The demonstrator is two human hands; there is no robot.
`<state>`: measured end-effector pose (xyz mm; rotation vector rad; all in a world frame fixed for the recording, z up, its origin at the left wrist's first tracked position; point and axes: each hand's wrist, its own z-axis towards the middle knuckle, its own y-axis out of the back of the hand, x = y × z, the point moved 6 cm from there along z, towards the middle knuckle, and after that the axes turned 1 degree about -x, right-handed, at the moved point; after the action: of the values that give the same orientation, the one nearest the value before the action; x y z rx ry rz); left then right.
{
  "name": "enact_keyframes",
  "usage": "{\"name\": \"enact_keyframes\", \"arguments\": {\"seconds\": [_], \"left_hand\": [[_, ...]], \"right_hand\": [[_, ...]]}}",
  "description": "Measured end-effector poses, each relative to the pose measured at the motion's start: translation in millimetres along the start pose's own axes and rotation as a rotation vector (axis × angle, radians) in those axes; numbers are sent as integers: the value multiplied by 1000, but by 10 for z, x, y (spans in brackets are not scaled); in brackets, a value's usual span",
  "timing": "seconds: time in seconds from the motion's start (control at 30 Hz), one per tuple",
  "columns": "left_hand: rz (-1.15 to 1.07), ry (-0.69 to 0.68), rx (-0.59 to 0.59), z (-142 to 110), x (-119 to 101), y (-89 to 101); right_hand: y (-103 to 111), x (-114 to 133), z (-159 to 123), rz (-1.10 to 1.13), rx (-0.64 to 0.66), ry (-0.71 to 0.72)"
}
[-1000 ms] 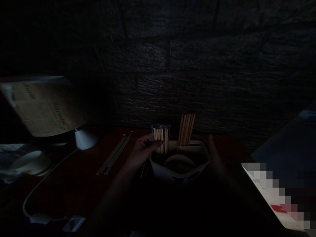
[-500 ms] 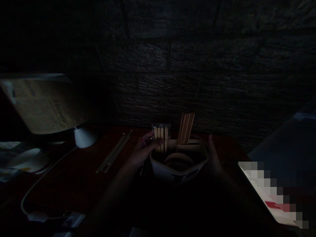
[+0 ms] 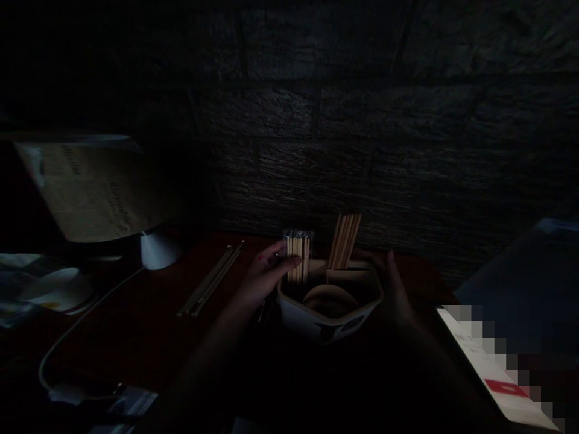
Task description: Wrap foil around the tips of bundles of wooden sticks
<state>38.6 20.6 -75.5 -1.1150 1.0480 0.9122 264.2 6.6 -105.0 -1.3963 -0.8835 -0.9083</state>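
Our left hand (image 3: 266, 276) pinches the pale sticks (image 3: 298, 248) at the left edge of the container (image 3: 299, 312); whether our right hand (image 3: 398, 295) grips its right side we cannot tell; uneven support could topple the brown sticks (image 3: 345, 242) at its far rim.

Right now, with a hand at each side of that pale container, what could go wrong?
The reddish-brown wooden sticks rise well above the back rim of the pale, angular, tan-rimmed container, so a bump might tip them out.
The left hand has its thumb across the light wooden sticks in clear plastic wrap, which could slip.
It is very dim, and whether the right hand grips the container is unclear; without a firm hold, the container might tilt.
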Motion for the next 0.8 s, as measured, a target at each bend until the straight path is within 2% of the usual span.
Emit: {"name": "enact_keyframes", "arguments": {"seconds": [0.07, 0.1, 0.17, 0.23, 0.3, 0.33, 0.4, 0.5, 0.6, 0.67, 0.73, 0.8], "left_hand": [[25, -14, -22, 10, -6, 29], [35, -25, -30, 17, -9, 43], [50, -52, -44, 31, -19, 63], [60, -68, -44, 38, -26, 63], [55, -64, -36, 38, -26, 50], [52, -56, -27, 35, -25, 38], [48, -41, -13, 30, -22, 16], [54, -38, -15, 28, -23, 1], [59, -59, -31, 30, -31, 1], [69, -62, -26, 34, -24, -5], [75, -52, -12, 43, -2, -12], [77, -43, 1, 59, 27, -12]], "right_hand": [[73, 258, -26, -174, -48, 180], [101, 471, -78, -293, -129, 330], [-8, 947, -242, -530, -221, 585], [-360, 1414, -415, -769, -174, 774], [-905, 1759, -535, -1089, 19, 947], [-1171, 1854, -540, -1204, 138, 982], [-1588, 1909, -407, -1286, 348, 905], [-1921, 1728, -4, -1314, 507, 676], [-2008, 1401, 358, -1503, 534, 506], [-2029, 1236, 462, -1567, 557, 459], [-2042, 1184, 476, -1576, 533, 461], [-2054, 1233, 430, -1569, 489, 472]]}}
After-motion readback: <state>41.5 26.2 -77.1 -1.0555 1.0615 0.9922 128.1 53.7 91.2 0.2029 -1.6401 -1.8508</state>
